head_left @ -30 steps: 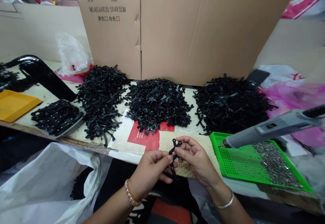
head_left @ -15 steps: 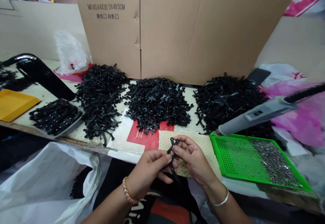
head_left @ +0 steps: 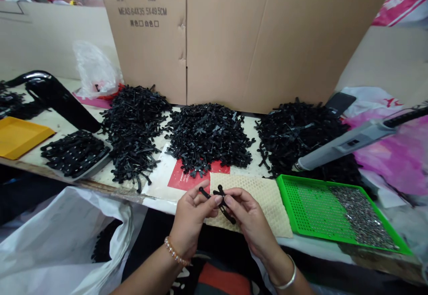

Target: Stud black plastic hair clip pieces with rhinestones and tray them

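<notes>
Several slim black plastic parts (head_left: 227, 214) with round ends are pinched between my two hands, above the near edge of a beige textured mat (head_left: 264, 197). My left hand (head_left: 194, 214), with a beaded bracelet at its wrist, grips them between thumb and fingers. From the right, my right hand (head_left: 249, 217), with a silver bangle, holds them close to my left fingertips. How the parts join is partly hidden by the fingers. Straight ahead lies a heap of small black parts (head_left: 209, 134) on a red and white sheet (head_left: 174, 180).
Two more black heaps lie left (head_left: 132, 125) and right (head_left: 297, 130). A green tray (head_left: 287, 205) holds small metal pieces. Above it hangs a grey electric screwdriver (head_left: 344, 145). Leftward are a filled tray (head_left: 76, 152), a black curved arm (head_left: 67, 101) and a yellow tray (head_left: 23, 136).
The black parts have turned in my fingers and spread apart, with one end now pointing up-left. My left hand has shifted slightly left. The screwdriver has swung a little to the right.
</notes>
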Demonstrator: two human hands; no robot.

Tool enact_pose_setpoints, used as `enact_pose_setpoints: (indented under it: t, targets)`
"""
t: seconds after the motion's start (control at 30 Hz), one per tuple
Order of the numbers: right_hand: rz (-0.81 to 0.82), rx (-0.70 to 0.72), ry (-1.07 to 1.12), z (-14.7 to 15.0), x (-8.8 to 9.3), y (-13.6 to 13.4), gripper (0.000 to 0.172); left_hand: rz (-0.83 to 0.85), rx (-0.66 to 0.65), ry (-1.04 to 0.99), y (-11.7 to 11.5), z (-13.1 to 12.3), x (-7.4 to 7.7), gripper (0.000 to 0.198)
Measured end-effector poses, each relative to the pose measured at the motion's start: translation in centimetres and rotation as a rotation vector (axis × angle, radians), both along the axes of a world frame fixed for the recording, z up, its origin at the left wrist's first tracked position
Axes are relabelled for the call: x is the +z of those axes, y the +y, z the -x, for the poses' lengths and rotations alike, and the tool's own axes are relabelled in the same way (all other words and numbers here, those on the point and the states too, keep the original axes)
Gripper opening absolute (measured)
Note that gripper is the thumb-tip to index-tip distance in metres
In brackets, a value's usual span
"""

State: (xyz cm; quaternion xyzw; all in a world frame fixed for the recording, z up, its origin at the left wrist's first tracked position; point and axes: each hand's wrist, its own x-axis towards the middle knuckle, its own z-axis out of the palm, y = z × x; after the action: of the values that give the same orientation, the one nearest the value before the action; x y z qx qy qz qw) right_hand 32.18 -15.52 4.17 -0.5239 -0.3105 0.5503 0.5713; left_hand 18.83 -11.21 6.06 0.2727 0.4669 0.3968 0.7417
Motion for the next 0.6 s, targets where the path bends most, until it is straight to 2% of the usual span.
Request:
enact_pose_setpoints:
  t: [0.13,0.33,0.47,0.6]
  targets:
    - [-0.049,-0.049,-0.056,0.2,-0.5,-0.6,0.029,0.057,-0.013,-0.041,-0.4,-0.1,-0.5,0.051]
    - [-0.058,-0.149,-0.016,-0.1,-1.3,-2.1,0.024,0.103,-0.163,-0.157,-1.4,-0.5,-1.1,0.030]
    - [-0.156,-0.229,-0.179,0.0,-2.1,-2.6,0.019,0.098,-0.207,-0.173,-1.6,-1.4,-1.7,0.026]
    - [-0.231,-0.264,-0.400,-0.5,-2.3,-3.4,0.017,0.127,-0.279,-0.171,-1.3,-2.2,-1.3,0.025]
